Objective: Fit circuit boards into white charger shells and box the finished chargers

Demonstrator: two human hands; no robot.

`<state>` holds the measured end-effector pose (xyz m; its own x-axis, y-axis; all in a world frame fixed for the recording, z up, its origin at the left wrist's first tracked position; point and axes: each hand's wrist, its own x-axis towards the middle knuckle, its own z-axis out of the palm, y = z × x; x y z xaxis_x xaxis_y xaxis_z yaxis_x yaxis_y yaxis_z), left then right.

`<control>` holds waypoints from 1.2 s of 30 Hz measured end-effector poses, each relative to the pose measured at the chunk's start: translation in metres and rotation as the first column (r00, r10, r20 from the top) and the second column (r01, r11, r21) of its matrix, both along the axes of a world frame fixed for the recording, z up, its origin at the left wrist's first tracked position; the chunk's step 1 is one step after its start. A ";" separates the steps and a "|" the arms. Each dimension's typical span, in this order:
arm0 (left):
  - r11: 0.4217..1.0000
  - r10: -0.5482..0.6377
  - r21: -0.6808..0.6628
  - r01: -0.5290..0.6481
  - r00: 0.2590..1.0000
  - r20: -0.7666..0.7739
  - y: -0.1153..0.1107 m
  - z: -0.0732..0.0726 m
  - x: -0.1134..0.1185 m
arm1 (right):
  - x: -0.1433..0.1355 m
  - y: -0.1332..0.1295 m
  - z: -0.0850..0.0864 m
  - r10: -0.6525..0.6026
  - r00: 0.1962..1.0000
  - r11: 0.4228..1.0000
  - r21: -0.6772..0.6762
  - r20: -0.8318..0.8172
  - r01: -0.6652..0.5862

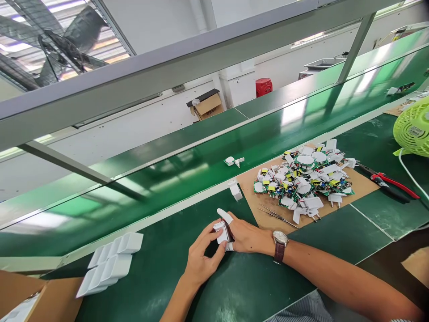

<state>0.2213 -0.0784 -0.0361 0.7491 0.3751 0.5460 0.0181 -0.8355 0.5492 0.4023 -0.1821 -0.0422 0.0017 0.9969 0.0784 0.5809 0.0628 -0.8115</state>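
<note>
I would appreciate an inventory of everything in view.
Casing: one, white, held, centre
Cardboard: one, brown, right
Adapter: one, white, beside cardboard
Boards: many, green-white, mostly on cardboard
Shells: several, white, left
Tweezers: one, silver, on cardboard
Pliers: one, red-black, right
Fans: two, lime right, grey upper left
Boxes: two, brown, lower left, back
Stool: one, red, back
Bench: one, green, below
Frame: one, grey, overhead
Watch: one, brown-strapped, right wrist
Hands: two, centre

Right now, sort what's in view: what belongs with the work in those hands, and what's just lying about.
Likely part of the work:
- held white case
- circuit boards
- stacked white shells
- tweezers, pliers, though neither is held

Apparently just about:
- green fan
- far cardboard box
- wristwatch, worn
</note>
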 end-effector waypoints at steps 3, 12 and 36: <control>0.998 -0.062 -0.002 0.062 0.995 -0.079 0.003 0.001 -0.006 | 0.000 0.001 -0.003 0.002 1.000 1.000 0.001 -0.014 -0.002; 0.999 0.031 -0.015 -0.033 0.992 -0.124 0.039 -0.007 -0.003 | -0.002 -0.002 0.001 -0.100 0.995 0.995 0.008 0.029 0.100; 0.960 0.109 -0.249 -0.126 0.991 -0.083 0.071 0.005 0.119 | -0.008 0.002 -0.018 0.008 0.746 0.949 0.229 0.666 -0.215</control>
<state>0.3404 -0.0077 -0.0313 0.7235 0.5821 0.3711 0.1523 -0.6589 0.7366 0.3938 -0.1805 -0.0606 -0.2625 0.9218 0.2852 0.9315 0.3193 -0.1744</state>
